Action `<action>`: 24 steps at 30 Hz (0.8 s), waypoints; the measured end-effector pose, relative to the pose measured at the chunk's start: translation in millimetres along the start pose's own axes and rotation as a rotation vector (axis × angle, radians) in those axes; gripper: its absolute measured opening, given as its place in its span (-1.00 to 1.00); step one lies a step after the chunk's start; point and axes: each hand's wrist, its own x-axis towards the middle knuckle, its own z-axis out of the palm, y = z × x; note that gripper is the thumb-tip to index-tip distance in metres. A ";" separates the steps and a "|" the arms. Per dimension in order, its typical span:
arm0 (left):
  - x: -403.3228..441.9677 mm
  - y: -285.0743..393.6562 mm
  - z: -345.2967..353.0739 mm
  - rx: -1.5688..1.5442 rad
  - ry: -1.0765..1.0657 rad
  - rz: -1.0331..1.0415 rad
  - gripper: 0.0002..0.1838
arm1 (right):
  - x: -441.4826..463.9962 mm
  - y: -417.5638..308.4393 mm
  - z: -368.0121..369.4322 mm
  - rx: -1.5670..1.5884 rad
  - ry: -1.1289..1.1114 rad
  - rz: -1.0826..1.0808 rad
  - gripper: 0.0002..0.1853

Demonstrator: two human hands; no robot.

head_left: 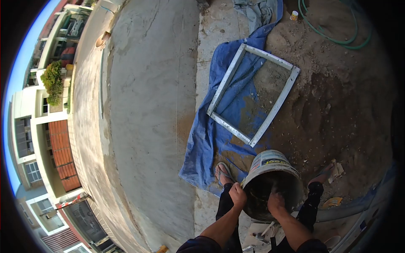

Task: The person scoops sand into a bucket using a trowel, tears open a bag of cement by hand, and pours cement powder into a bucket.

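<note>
A dirty white bucket (pixel 270 162) is tilted between my feet, its dark mouth facing me. My left hand (pixel 238 195) is closed on the left side of its rim. My right hand (pixel 276 201) reaches over the near rim into the mouth; its fingers are blurred and in shadow, so what they hold is not visible. Beyond the bucket a pale rectangular frame (pixel 225 80) lies partly on a blue tarp (pixel 196 145) and partly on a heap of brown sand (pixel 325 109).
Smooth grey concrete (pixel 152 105) stretches along the left of the tarp. A green hose (pixel 346 42) and a small white container (pixel 294 15) lie at the top right. Grey cloth (pixel 255 12) rests on the tarp's far end. Houses stand far left.
</note>
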 end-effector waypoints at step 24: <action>6.2 -44.5 6.7 -0.010 0.007 -0.009 -0.53 | -160.4 110.5 -114.9 0.612 -0.258 -0.122 -0.47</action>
